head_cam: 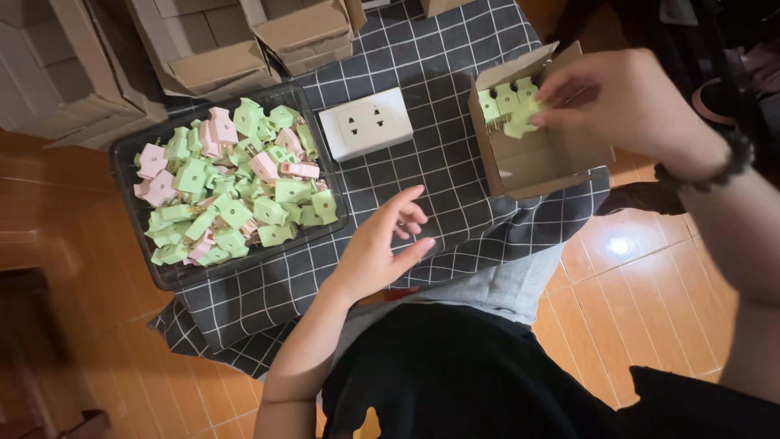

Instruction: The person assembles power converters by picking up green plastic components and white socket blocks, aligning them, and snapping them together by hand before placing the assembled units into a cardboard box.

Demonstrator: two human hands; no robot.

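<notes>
Right hand [617, 102] grip pinches green plug [520, 123] inside cardboard box [536, 167]; left hand [382, 240] open, empty.

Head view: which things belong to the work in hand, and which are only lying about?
In use:
- right hand placing a green plug
- small cardboard box with green plugs inside
- black tray of green and pink plugs
- left hand, empty, over the checked cloth

Lying about:
- white socket block
- stacked cardboard boxes

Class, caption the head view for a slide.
Right hand places a green plug into a cardboard box.
</notes>
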